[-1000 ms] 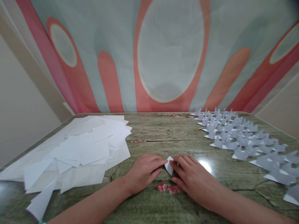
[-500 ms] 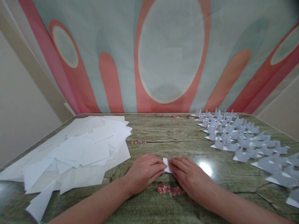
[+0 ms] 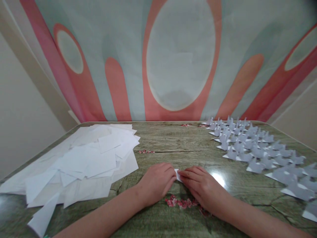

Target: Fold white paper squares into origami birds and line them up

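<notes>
A small folded piece of white paper [image 3: 177,175] lies on the table between my two hands, mostly covered by fingers. My left hand [image 3: 158,181] grips its left edge, fingers together and bent. Across its right part, my right hand [image 3: 200,185] presses with its fingers close together. Only a narrow strip of the paper shows between the fingertips, so its exact folds are hidden.
Loose white sheets [image 3: 86,158] lie in a wide overlapping pile on the left, one curled sheet [image 3: 44,215] at its near end. Rows of folded white paper figures [image 3: 257,150] stand along the right. The wood-patterned table [image 3: 168,138] ends at a patterned backdrop [image 3: 180,59].
My left hand has shifted slightly right over the paper, its fingers more bent. Less of the paper shows between the hands. My right hand stays nearly in place.
</notes>
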Demonstrator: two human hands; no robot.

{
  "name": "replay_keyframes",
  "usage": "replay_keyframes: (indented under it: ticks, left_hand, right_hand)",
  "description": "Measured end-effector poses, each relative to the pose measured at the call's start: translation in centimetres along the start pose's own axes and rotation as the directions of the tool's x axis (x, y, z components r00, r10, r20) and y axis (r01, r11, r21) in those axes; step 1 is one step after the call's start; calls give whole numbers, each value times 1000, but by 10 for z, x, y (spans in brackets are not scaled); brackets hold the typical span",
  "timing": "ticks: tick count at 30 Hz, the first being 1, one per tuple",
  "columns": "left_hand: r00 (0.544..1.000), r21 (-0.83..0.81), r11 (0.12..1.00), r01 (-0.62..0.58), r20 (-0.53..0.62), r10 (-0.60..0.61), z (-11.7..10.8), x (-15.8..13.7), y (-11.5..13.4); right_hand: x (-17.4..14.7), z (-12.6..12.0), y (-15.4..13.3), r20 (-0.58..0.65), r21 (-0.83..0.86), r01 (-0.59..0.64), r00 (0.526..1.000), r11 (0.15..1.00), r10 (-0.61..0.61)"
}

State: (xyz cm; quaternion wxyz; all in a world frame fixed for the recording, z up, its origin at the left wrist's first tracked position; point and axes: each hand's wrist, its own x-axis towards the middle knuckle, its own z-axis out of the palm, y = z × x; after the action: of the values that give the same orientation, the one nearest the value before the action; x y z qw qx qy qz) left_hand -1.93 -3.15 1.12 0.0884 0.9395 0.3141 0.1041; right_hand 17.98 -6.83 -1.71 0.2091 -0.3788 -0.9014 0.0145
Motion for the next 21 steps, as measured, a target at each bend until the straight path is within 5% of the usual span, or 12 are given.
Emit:
replay_keyframes:
  ticks: [21]
  left_hand:
    - [993,-149,982,112,-28,-117,15,11,-3]
  right_hand:
    - [-16,-17,16,220,127,9,975,992,-37]
